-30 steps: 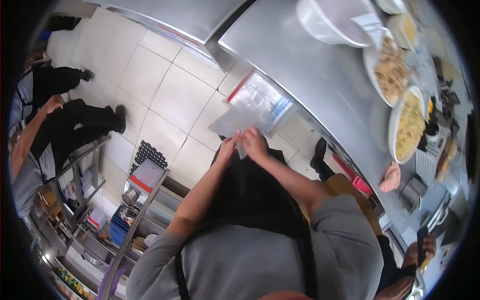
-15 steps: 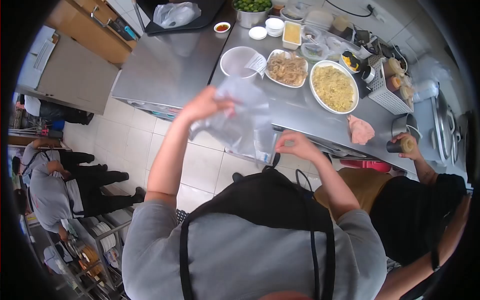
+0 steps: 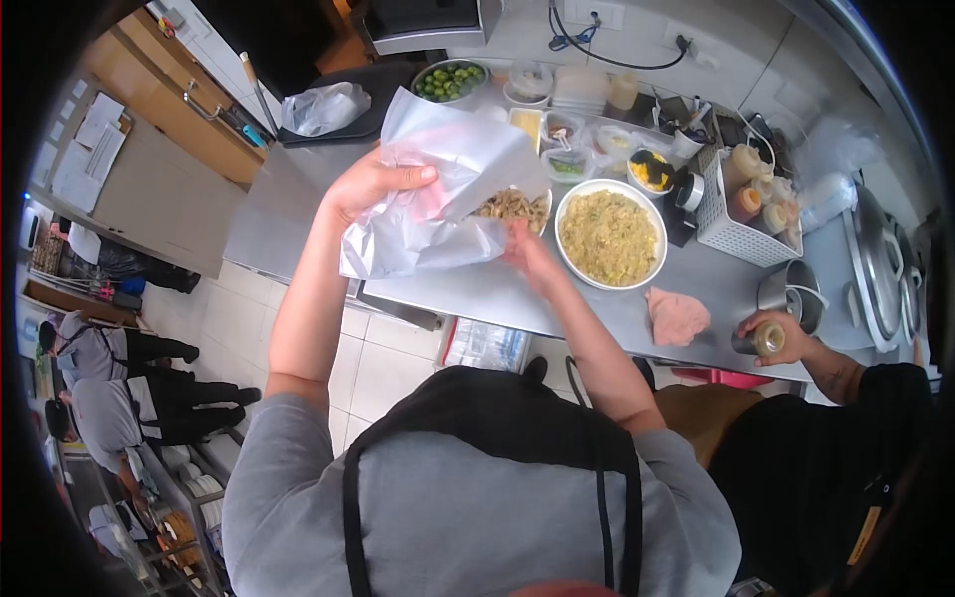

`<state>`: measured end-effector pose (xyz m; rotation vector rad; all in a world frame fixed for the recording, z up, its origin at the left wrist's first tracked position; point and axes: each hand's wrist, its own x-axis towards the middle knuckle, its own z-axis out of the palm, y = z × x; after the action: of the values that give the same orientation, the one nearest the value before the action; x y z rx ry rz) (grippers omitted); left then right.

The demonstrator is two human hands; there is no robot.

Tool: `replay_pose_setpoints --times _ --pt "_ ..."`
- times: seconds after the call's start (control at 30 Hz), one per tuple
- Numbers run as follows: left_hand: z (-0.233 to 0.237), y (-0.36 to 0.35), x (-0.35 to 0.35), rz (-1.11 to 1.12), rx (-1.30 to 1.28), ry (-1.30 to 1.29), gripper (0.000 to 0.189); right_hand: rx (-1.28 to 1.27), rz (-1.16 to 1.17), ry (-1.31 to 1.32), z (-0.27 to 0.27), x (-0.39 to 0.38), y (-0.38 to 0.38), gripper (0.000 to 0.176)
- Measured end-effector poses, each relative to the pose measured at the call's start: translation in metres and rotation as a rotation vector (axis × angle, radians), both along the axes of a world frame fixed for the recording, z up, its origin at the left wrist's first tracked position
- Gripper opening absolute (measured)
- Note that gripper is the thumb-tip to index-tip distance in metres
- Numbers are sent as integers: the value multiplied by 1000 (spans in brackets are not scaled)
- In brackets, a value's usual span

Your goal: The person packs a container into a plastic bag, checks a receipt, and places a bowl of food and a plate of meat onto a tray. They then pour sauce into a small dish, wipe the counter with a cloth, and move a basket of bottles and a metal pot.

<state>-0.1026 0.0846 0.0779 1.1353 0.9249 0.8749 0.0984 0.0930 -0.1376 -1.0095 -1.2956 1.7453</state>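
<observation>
The left hand (image 3: 373, 184) is raised over the near edge of the stainless-steel counter (image 3: 517, 294), its fingers and thumb closed on the upper left part of a crumpled translucent white plastic bag (image 3: 448, 189). The bag hangs in the air above the counter and spreads wide to the right of that hand. The right hand (image 3: 527, 254) is at the bag's lower right edge, fingers pointing up against the plastic; whether it pinches the bag or only touches it cannot be told.

Behind the bag, partly hidden, stands a white plate of brownish food (image 3: 515, 206). Just beside it to the right is a round white bowl of yellow rice (image 3: 609, 237). A pink cloth (image 3: 676, 316) lies near the front edge. A white slotted plastic basket of bottles (image 3: 741, 224) stands further right. A metal bowl of green limes (image 3: 450, 80) sits at the back edge. At the right end a co-worker's hand (image 3: 786, 338) holds a small cylindrical container.
</observation>
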Motion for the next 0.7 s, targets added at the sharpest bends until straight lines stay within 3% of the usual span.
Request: replay_pose_setpoints --times 0.07,0.1,0.17,0.3,0.37,0.4,0.47,0.5,0.53,0.6,0.7 --pt "5 3 2 -21 -4 -4 44 360 -210 -85 13 -7 18 32" --pt "9 4 7 -27 35 13 42 358 -215 -78 37 -7 16 32" --pt "16 5 8 -42 77 29 40 634 -129 -873 95 0 6 33" --pt "29 26 -14 -164 63 -74 34 743 31 -956 97 -9 21 31" --pt "27 28 -22 -94 78 -165 31 371 259 -415 78 -16 29 35" --pt "26 29 -26 -96 81 -169 31 373 257 -420 84 -18 27 35" --pt "19 31 -38 38 84 -174 33 109 49 413 94 -13 19 45" --pt "9 35 -48 37 83 -177 33 84 149 518 127 -1 3 51" --pt "-4 41 -61 41 69 -122 35 83 146 515 123 1 5 51" --pt "-21 51 -69 36 60 -69 36 -160 56 856 110 2 11 51" --pt "-36 54 -68 89 62 -40 32 -70 68 711 98 2 10 42"
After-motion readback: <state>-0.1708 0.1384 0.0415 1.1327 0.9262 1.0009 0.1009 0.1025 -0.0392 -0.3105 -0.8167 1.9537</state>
